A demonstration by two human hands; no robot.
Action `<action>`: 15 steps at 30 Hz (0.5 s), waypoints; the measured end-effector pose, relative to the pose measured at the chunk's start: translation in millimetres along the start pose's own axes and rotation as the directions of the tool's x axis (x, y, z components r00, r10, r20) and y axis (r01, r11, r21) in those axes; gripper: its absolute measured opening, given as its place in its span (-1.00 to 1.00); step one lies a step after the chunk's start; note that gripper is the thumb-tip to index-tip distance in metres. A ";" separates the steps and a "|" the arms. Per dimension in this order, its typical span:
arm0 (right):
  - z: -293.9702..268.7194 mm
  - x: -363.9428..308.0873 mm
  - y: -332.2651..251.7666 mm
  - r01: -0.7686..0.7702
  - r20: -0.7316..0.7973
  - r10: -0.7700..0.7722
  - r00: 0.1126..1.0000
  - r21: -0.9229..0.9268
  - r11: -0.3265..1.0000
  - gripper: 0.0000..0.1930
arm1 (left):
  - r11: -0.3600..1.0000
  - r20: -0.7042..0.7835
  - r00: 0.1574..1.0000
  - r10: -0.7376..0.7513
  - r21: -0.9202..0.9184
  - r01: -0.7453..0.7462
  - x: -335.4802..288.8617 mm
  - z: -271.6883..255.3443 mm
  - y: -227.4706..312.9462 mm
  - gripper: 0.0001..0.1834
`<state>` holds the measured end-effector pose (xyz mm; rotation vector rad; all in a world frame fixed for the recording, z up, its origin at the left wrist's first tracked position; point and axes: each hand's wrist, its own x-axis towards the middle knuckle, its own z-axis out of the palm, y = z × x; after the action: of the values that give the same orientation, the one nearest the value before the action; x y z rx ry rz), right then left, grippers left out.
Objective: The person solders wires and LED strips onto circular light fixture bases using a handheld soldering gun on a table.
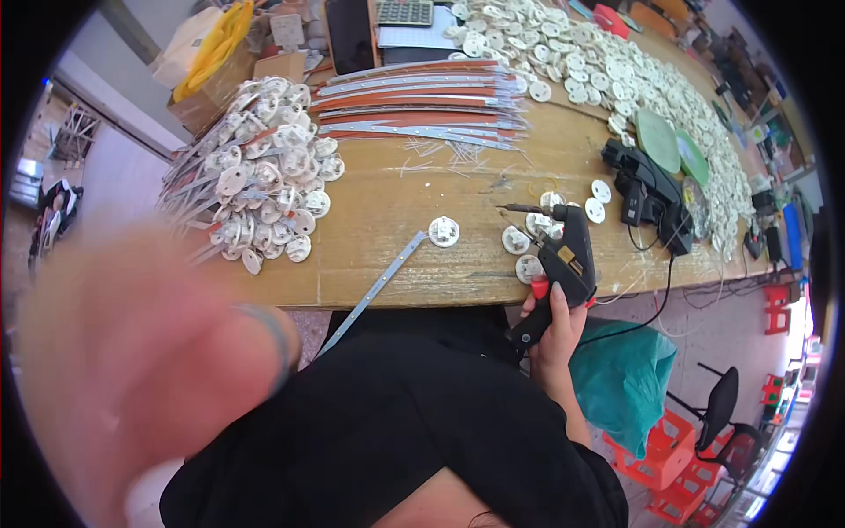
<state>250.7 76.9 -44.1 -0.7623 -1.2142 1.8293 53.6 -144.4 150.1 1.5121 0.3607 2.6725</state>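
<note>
My right hand [558,330] is wrapped round the grip of a black soldering gun [570,255] with a red trigger. Its thin tip points left over the table, above several white discs [515,239]. My left hand [150,334] is raised very near the camera at the left; it is large and blurred, so its fingers cannot be made out. Near the table's front edge lies a white round disc [444,231] with small parts on it. A narrow grey LED strip [374,293] meets the disc at its left and hangs over the edge.
A heap of discs with strips [273,167] sits at left, by a bundle of orange and grey strips [422,101]. Loose white discs [651,79] spread across the back right. A black soldering gun stand [647,194] is at right. A teal bag [629,378] hangs below the table.
</note>
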 end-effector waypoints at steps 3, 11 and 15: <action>-6.2 -0.2 1.0 -0.127 -0.047 0.127 0.991 -0.004 0.992 -0.80 | 0.885 0.132 0.876 -0.465 0.090 0.456 5.3 0.3 -57.9 -0.30; 7.7 0.2 1.7 0.040 -0.036 -0.041 0.999 -0.023 0.999 -0.79 | 0.944 0.033 0.950 -0.311 -0.101 0.312 -6.0 61.8 -62.3 -0.38; -1.2 -3.8 -3.8 -0.002 -0.012 0.001 1.000 -0.049 0.999 -0.80 | 0.988 0.134 0.979 -0.151 -0.020 0.155 6.1 67.1 -57.1 -0.48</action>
<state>254.8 75.0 -40.8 -0.8011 -1.2549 1.7993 103.4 -76.1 175.5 1.5731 0.4088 2.4362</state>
